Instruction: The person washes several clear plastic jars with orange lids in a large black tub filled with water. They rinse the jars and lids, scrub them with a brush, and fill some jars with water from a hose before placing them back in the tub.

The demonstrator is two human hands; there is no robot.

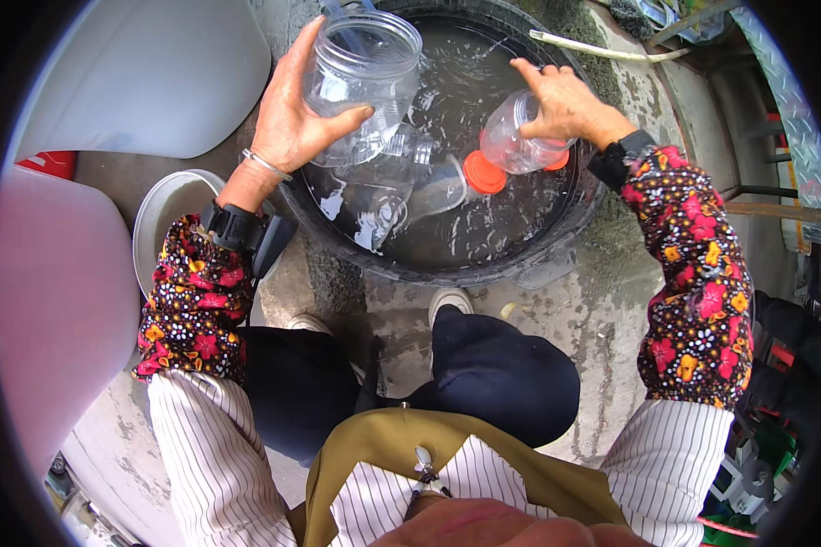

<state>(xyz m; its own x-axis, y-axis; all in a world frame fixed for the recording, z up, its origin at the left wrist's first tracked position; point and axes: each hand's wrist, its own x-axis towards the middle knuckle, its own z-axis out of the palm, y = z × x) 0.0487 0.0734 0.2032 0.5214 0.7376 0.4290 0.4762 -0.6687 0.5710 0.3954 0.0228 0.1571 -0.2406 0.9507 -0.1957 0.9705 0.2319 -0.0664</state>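
My left hand [297, 119] grips a large clear plastic jar [362, 89] with a threaded, lidless mouth facing up, held over the left side of a round black tub [410, 270]. At the tub's right side, my right hand [564, 102] is on a smaller clear jar [510, 147], which lies tilted near the water. Dark water [451, 239] fills the tub. An orange lid [484, 172] sits beside the smaller jar, and a second orange lid [557, 161] shows partly behind it. More clear plastic containers [441, 188] float between my hands, overlapping one another.
A white bucket [161, 219] stands left of the tub. Large grey [150, 75] and pink [61, 273] plastic surfaces curve along the left. A pale hose or rod [602, 51] crosses the tub's far right rim. Diamond-plate metal [787, 102] lies at right. My shoes are close to the tub.
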